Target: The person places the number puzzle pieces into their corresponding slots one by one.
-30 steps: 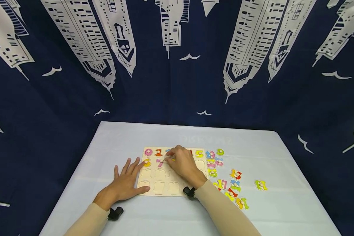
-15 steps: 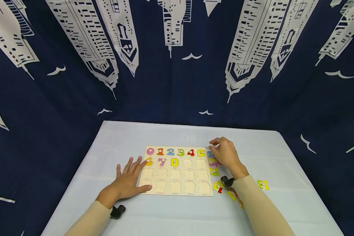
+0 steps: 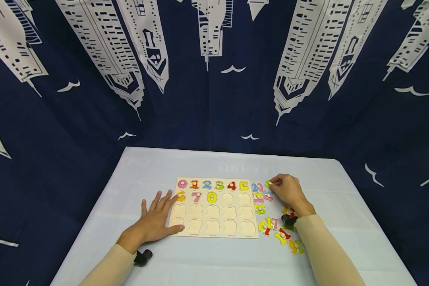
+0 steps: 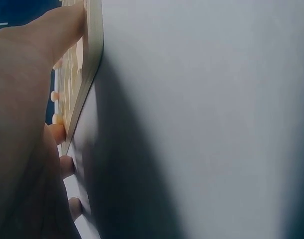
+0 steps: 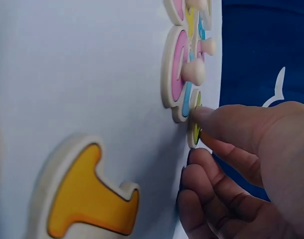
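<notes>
A pale wooden number puzzle board [image 3: 221,230] lies on the white table. Number pieces fill its top row and part of the second; the other recesses are bare. My left hand [image 3: 150,222] is spread, with its thumb and a fingertip on the board's left edge; its thumb [image 4: 67,30] shows against the edge in the left wrist view. To the right of the board, the thumb and index finger of my right hand [image 3: 288,191] pinch a small green number 9 piece [image 5: 197,119] at the table surface. Its knob is hidden by the fingers.
Loose knobbed number pieces, including a pink and blue one [image 5: 177,69], lie close against the board's right side. Several more, such as a yellow and green one [image 3: 295,246], lie nearer my right forearm. A dark blue printed cloth [image 3: 207,119] hangs behind the table.
My right hand has left the yellow 8 in the second row and moved right, past the board's edge, onto the green 9 piece. My left hand stays on the board.
</notes>
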Demonstrator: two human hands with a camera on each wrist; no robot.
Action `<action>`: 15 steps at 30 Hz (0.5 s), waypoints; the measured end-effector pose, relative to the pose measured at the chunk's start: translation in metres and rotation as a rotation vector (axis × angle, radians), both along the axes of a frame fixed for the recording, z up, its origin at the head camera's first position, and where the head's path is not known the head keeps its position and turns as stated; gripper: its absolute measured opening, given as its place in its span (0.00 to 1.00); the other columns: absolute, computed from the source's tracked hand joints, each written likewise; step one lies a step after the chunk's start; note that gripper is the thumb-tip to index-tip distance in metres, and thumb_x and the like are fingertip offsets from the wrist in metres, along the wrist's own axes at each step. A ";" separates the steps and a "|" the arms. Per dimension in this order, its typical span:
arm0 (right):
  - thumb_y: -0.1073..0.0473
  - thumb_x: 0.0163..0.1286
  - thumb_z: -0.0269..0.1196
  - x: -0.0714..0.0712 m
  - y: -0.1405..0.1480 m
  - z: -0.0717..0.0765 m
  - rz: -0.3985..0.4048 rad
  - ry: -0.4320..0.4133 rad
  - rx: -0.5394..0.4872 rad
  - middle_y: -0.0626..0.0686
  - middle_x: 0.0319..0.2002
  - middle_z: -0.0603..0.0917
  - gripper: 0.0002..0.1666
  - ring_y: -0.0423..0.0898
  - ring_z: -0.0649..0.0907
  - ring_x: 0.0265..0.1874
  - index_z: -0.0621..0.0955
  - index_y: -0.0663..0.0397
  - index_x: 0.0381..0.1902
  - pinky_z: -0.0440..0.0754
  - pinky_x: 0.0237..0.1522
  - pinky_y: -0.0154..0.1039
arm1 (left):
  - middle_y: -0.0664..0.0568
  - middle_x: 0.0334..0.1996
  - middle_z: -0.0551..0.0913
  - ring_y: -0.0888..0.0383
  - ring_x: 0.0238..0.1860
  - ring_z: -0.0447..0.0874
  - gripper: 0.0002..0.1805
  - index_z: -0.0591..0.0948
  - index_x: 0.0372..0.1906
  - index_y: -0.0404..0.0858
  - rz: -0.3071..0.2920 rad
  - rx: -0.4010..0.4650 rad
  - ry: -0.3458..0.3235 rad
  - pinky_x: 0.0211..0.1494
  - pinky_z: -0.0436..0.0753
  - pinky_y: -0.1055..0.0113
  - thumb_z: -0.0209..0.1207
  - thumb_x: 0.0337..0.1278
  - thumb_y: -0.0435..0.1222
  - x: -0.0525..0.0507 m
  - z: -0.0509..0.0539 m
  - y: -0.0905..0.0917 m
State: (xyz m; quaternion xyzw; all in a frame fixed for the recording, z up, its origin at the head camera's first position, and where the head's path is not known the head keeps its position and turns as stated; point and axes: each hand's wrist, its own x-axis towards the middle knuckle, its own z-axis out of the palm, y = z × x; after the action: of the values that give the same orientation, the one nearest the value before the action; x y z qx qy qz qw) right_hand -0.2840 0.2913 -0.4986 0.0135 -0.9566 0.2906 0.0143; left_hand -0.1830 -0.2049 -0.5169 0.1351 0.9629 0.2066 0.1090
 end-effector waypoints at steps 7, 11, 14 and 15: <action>0.59 0.82 0.75 -0.003 0.000 -0.005 0.007 0.059 0.005 0.60 0.43 0.95 0.11 0.52 0.91 0.42 0.93 0.63 0.51 0.89 0.52 0.49 | 0.42 0.99 0.49 0.27 0.98 0.39 0.66 0.57 0.97 0.46 0.001 -0.007 -0.002 0.87 0.34 0.07 0.71 0.68 0.73 0.000 -0.002 0.000; 0.61 0.81 0.76 -0.005 -0.002 -0.005 0.011 0.112 0.011 0.61 0.44 0.94 0.10 0.52 0.91 0.42 0.93 0.64 0.50 0.88 0.51 0.46 | 0.41 0.99 0.49 0.27 0.98 0.38 0.65 0.57 0.97 0.46 0.001 -0.004 -0.003 0.87 0.33 0.08 0.71 0.68 0.72 0.000 -0.003 -0.001; 0.61 0.80 0.76 -0.003 -0.008 0.000 0.019 0.148 0.008 0.62 0.44 0.93 0.09 0.53 0.90 0.41 0.93 0.63 0.49 0.87 0.49 0.45 | 0.41 0.99 0.49 0.26 0.98 0.39 0.65 0.57 0.97 0.45 0.000 -0.005 -0.004 0.87 0.33 0.07 0.71 0.68 0.72 -0.001 -0.003 -0.001; 0.61 0.80 0.76 -0.002 -0.011 0.002 0.023 0.156 0.007 0.62 0.44 0.92 0.09 0.53 0.89 0.41 0.93 0.63 0.49 0.87 0.49 0.45 | 0.41 0.99 0.49 0.26 0.98 0.39 0.65 0.57 0.97 0.45 0.000 -0.007 -0.003 0.86 0.33 0.07 0.71 0.68 0.72 -0.001 -0.003 -0.002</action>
State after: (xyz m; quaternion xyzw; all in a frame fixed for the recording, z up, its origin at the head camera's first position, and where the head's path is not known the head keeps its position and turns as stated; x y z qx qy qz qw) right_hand -0.2865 0.2806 -0.4963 0.0472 -0.9535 0.2852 0.0856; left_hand -0.1838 -0.2067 -0.5194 0.1345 0.9635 0.2035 0.1107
